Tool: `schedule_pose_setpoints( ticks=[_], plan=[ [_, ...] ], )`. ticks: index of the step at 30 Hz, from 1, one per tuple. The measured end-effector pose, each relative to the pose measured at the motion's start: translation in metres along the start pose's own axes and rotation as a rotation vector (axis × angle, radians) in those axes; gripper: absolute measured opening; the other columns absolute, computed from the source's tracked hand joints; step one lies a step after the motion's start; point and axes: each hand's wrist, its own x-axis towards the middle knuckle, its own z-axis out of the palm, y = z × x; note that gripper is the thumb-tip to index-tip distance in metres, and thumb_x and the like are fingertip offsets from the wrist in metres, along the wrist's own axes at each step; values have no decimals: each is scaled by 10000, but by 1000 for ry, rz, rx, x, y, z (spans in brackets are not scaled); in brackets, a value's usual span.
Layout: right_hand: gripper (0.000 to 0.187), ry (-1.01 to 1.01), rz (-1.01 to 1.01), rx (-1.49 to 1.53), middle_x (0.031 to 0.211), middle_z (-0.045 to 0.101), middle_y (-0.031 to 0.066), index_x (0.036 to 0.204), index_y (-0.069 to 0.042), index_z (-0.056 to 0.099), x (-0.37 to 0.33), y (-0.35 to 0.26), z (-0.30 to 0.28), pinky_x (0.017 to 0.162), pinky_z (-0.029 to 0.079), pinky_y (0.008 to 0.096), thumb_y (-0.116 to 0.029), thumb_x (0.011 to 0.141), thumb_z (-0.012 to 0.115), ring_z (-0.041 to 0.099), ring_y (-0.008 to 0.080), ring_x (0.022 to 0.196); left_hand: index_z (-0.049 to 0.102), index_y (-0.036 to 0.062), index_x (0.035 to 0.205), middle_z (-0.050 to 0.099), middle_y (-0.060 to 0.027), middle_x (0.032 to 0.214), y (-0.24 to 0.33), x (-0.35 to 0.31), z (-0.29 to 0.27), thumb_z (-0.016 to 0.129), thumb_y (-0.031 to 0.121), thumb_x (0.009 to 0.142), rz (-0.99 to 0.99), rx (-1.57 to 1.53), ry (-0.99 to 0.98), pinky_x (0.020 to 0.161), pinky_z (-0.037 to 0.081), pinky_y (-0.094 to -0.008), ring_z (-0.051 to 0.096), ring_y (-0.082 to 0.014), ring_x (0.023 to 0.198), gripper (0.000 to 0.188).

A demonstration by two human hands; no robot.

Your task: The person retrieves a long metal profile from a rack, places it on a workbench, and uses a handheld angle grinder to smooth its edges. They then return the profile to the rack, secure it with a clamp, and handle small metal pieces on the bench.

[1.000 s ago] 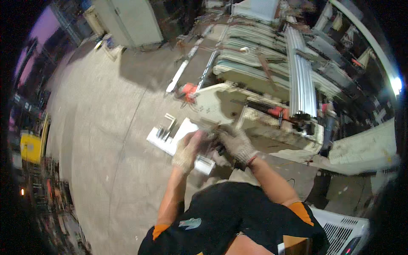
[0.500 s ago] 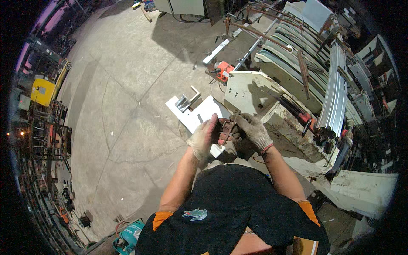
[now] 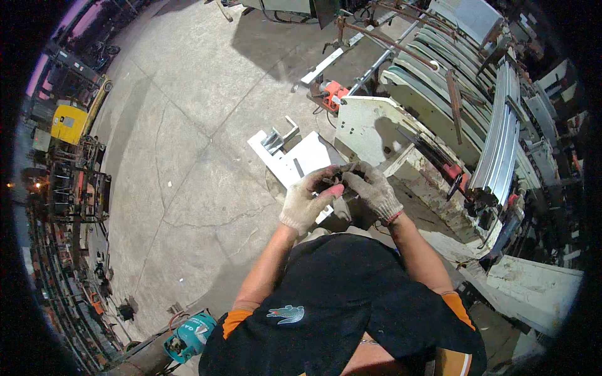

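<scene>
My left hand (image 3: 307, 197) and my right hand (image 3: 374, 190), both in soiled knitted gloves, meet in front of my body. Their fingers curl and pinch around a small dark, rusty-looking metal piece (image 3: 337, 179). The fingers cover most of it, so its exact kind does not show. Below and just beyond my left hand is a white flat metal part (image 3: 311, 152) with a slot in it. A shiny metal bracket (image 3: 273, 141) stands at its far left end.
To the right lie a pale cut panel (image 3: 364, 122), a row of curved panels (image 3: 433, 88) and silver metal profiles (image 3: 498, 138). An orange power tool (image 3: 333, 95) sits beyond. Near my left side is a teal gas cylinder (image 3: 190, 338); a yellow machine (image 3: 69, 124) stands far left.
My left hand has turned over from an upright palm and its fingers have curled in around the metal piece. My right hand stays close to its place. The view has shifted slightly.
</scene>
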Motion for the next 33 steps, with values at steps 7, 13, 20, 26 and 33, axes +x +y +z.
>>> schedule_pose_setpoints(
  ticks=[7, 13, 20, 26, 33],
  plan=[
    [215, 55, -91, -215, 1026, 671, 82, 1143, -14, 611, 2, 14, -2, 797, 534, 306, -168, 995, 588, 641, 152, 893, 670, -21, 1201, 718, -120, 1128, -7, 6, 12, 833, 177, 820, -67, -220, 102, 898, 526, -313, 664, -153, 993, 459],
    [298, 310, -142, -330, 991, 673, 213, 1075, -21, 645, -19, 7, -10, 803, 514, 456, -271, 915, 626, 656, 356, 875, 639, -15, 1236, 692, -99, 1152, 6, 23, 28, 788, 142, 855, -32, -256, -23, 878, 526, -303, 650, -147, 963, 438],
    [245, 348, 64, -40, 960, 680, 134, 1103, -22, 619, -38, 8, -33, 774, 536, 354, -217, 955, 630, 665, 185, 862, 644, 42, 1281, 706, -123, 1121, 28, 46, 38, 790, 255, 852, -7, 178, -356, 859, 534, -314, 669, -171, 1006, 501],
    [195, 317, -84, 163, 949, 669, 81, 1080, -7, 619, -49, 12, -48, 718, 532, 297, -178, 993, 584, 631, 131, 788, 668, 63, 1247, 715, -53, 1025, 42, 51, 45, 829, 196, 820, 222, 329, -415, 760, 532, -271, 639, -114, 858, 475],
    [247, 297, -128, 96, 965, 676, 80, 1158, 0, 619, -39, 19, -47, 722, 536, 297, -181, 995, 578, 635, 140, 799, 670, 13, 1149, 716, -47, 953, 37, 41, 55, 845, 206, 810, 125, 232, -318, 709, 536, -254, 641, -94, 792, 427]
  ],
)
